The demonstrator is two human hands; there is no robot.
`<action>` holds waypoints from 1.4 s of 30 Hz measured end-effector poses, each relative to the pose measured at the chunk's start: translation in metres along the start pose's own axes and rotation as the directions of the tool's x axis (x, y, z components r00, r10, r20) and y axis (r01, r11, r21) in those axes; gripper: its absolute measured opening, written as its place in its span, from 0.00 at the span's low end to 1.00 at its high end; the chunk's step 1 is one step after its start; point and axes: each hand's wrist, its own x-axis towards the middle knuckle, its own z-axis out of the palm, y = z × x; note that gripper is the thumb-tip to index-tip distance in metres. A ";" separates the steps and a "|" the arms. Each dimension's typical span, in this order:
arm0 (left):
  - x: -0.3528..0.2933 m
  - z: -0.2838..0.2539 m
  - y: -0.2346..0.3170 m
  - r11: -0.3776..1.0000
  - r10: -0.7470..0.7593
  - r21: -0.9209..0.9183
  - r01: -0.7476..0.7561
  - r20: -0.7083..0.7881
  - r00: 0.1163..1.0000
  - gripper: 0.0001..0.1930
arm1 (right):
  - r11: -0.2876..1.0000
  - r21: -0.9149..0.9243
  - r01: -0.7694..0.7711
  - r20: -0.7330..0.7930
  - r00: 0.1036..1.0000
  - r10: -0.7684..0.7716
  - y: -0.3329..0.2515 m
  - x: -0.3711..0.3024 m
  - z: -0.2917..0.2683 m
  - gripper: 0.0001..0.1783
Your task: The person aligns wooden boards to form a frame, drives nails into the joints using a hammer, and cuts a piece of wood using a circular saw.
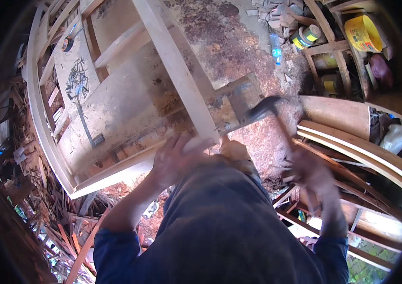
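My right hand (pixel 310 173), blurred by motion, is wrapped round the handle of a hammer (pixel 263 109). The dark hammer head is raised to the right of the corner of a pale wooden frame (pixel 175 66). At that near corner my left hand (pixel 179 154) grips the frame's edge, fingers bent over the wood; whether a nail is between them I cannot make out. The frame lies on a worn, stained work board (pixel 130 102). On the board at the left are a heap of loose nails (pixel 78 78), a thin L-shaped tool (pixel 87 125) and a round tape measure (pixel 67 44).
A clear plastic bottle (pixel 275 48) lies on the dirt floor beyond the hammer. Paint tins (pixel 307 37) and a yellow bucket (pixel 362 33) stand at the far right. Long planks (pixel 362 154) are stacked at my right. Wood scraps (pixel 75 232) litter the left.
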 end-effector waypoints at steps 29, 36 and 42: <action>-0.068 -0.011 -0.043 0.953 -0.290 0.132 0.272 0.141 0.947 0.30 | 0.988 0.110 0.105 0.111 0.987 -0.117 -0.003 -0.007 0.091 0.17; -0.067 -0.013 -0.040 0.964 -0.243 0.127 0.233 0.074 0.967 0.27 | 0.700 0.552 0.453 -0.481 0.859 -0.177 -0.026 -0.012 -0.058 0.18; -0.071 -0.008 -0.047 0.968 -0.233 0.115 0.223 0.084 0.969 0.24 | 0.772 0.626 0.110 -0.322 0.938 0.127 0.034 0.007 0.062 0.12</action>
